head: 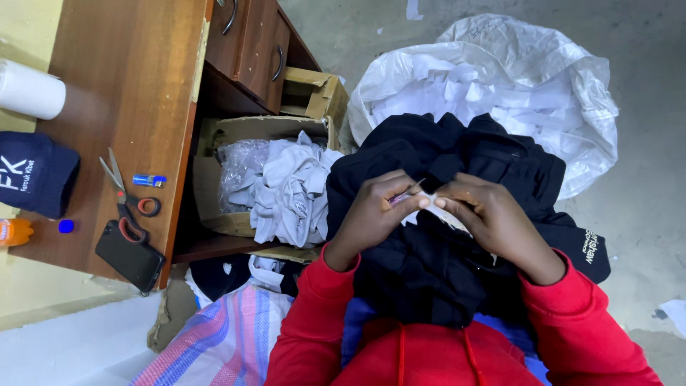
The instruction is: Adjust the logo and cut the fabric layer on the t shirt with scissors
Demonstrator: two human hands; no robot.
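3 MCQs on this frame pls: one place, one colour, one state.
1. Where do the scissors lie?
A. on the wooden desk
B. in the cardboard box
C. on the floor

2. What colour are the person's sleeves?
A. blue
B. red
C. grey

3. What are the left hand and right hand doing?
A. resting flat and empty
B. pinching a small white piece between them over the dark garment
C. holding the scissors

Answers: 1 A, they lie beside the black phone on the desk; 2 B, both forearms are red; 3 B, fingertips meet on the piece.
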